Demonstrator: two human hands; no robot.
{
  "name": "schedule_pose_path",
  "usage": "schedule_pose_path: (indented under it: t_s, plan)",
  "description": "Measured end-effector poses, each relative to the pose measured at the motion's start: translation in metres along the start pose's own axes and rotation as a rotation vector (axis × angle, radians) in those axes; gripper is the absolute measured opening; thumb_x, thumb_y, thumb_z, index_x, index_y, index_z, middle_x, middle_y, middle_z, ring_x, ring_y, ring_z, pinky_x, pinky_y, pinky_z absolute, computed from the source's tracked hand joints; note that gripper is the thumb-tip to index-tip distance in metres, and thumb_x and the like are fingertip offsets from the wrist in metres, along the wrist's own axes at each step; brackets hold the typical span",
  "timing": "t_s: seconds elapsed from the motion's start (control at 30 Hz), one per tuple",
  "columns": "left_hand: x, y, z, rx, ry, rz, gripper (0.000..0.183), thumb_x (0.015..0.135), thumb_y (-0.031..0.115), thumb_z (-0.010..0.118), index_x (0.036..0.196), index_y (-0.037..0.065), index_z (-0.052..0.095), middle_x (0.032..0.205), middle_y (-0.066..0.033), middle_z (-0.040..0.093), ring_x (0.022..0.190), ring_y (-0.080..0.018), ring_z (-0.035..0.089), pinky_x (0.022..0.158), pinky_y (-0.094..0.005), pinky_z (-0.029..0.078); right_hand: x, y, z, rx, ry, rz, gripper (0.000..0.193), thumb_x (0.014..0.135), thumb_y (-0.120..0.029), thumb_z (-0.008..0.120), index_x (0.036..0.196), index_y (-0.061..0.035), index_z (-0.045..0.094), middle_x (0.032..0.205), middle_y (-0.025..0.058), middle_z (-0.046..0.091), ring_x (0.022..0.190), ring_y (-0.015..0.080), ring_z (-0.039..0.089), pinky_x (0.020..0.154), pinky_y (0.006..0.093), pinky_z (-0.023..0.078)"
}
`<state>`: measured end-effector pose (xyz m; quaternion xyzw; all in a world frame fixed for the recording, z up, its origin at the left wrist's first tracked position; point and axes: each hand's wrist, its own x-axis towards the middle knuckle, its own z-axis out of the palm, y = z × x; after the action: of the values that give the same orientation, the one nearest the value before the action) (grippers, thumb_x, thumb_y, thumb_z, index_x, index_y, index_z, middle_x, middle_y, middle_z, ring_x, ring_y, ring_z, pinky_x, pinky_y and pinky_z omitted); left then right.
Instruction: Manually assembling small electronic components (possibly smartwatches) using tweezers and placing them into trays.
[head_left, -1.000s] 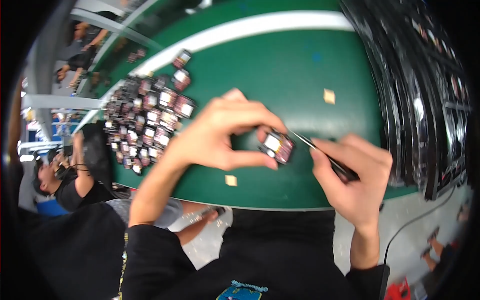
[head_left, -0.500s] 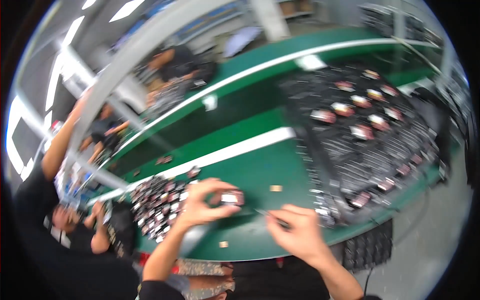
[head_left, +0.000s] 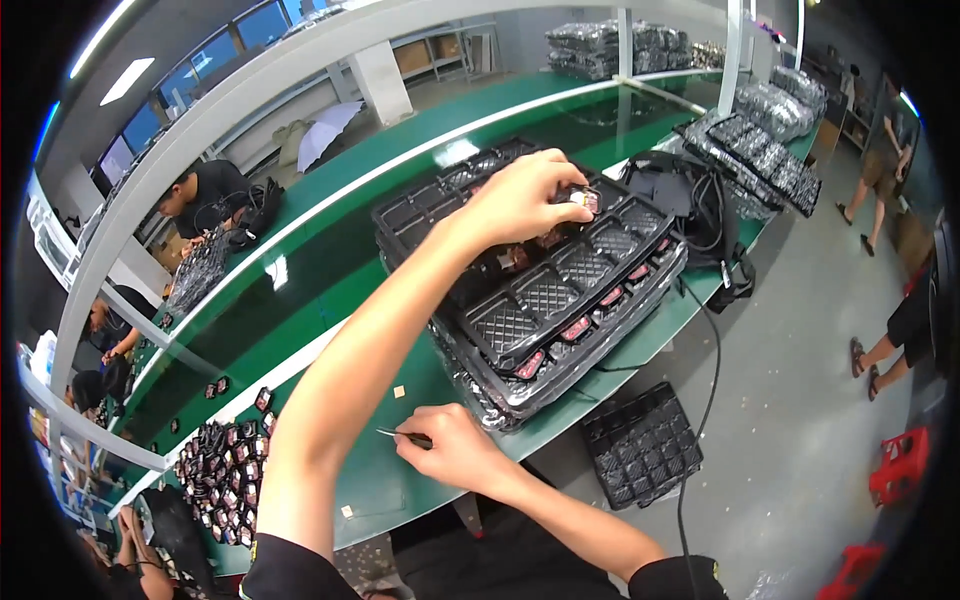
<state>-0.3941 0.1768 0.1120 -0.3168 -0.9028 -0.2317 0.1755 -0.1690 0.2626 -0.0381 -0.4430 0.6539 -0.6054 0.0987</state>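
Reaching over the stacked black plastic trays (head_left: 505,325), my left hand (head_left: 535,195) is closed on a small black part with a red and white label (head_left: 585,203). It holds the part just above the top tray's pockets, and whether the part touches the tray I cannot tell. By the trays' near left corner, my right hand (head_left: 450,448) is closed around a thin dark tool with a pointed metal tip (head_left: 408,436), its exact kind unclear. A pile of similar labelled parts (head_left: 222,480) lies on the green table (head_left: 375,490), left of my left forearm.
Two small tan squares (head_left: 399,392) lie on the table. A black cable (head_left: 716,370) hangs beside its right edge. Another black tray (head_left: 645,445) sits lower down, past the near edge. Wrapped tray stacks (head_left: 760,150) stand far right. A person (head_left: 215,200) works across the bench.
My left hand has carried the labelled part from the table's middle to over the trays. My right hand still grips the tool near the table's front. The view has swung right.
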Motion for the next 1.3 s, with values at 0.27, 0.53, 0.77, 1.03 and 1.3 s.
schedule_pose_path:
  t_s: [0.27, 0.53, 0.77, 1.03, 1.3]
  plan:
    - [-0.018, -0.038, -0.015, 0.147, -0.029, -0.132, 0.046, 0.105, 0.037, 0.075, 0.140, 0.007, 0.074, 0.137, -0.0165, 0.074, 0.133, -0.0368, 0.066, 0.116, -0.0478, 0.051, 0.002, -0.006, 0.008, 0.008, 0.004, 0.025, 0.017, 0.093, -0.013, 0.077, 0.094, 0.0034, 0.082, 0.089, 0.0190, 0.078, 0.080, 0.0403, 0.078, 0.074, 0.0468, 0.061]
    - [-0.236, -0.093, -0.121, 0.371, 0.197, -0.404, 0.033, 0.108, 0.027, 0.070, 0.132, 0.006, 0.075, 0.136, -0.0160, 0.074, 0.133, -0.0362, 0.066, 0.115, -0.0473, 0.052, -0.001, -0.013, -0.005, -0.075, -0.018, 0.004, 0.016, 0.092, -0.010, 0.081, 0.101, 0.0021, 0.084, 0.082, 0.0144, 0.076, 0.063, 0.0275, 0.072, 0.060, 0.0384, 0.055]
    - [-0.517, -0.089, -0.192, 0.808, -0.099, -1.377, 0.060, 0.102, 0.055, 0.072, 0.143, 0.012, 0.072, 0.146, -0.0193, 0.068, 0.139, -0.0409, 0.063, 0.118, -0.0467, 0.051, -0.001, -0.013, 0.003, -0.093, -0.055, 0.020, 0.015, 0.092, -0.010, 0.082, 0.101, 0.0013, 0.085, 0.080, 0.0136, 0.076, 0.061, 0.0256, 0.070, 0.058, 0.0365, 0.052]
    - [-0.562, -0.067, -0.185, 0.614, 0.200, -1.323, 0.041, 0.100, 0.048, 0.077, 0.106, 0.008, 0.070, 0.115, -0.0142, 0.070, 0.110, -0.0384, 0.071, 0.097, -0.0501, 0.057, 0.001, -0.018, 0.005, -0.135, -0.044, 0.047, 0.014, 0.091, -0.005, 0.083, 0.102, 0.0041, 0.085, 0.075, 0.0135, 0.072, 0.060, 0.0201, 0.068, 0.055, 0.0340, 0.049]
    - [-0.534, -0.029, -0.186, 0.483, 0.176, -1.190, 0.038, 0.097, 0.036, 0.083, 0.106, 0.000, 0.076, 0.101, -0.0218, 0.077, 0.096, -0.0407, 0.076, 0.086, -0.0483, 0.059, 0.004, -0.020, 0.009, -0.191, -0.051, 0.094, 0.015, 0.090, -0.004, 0.085, 0.103, 0.0048, 0.085, 0.069, 0.0092, 0.065, 0.055, 0.0129, 0.056, 0.052, 0.0311, 0.040]
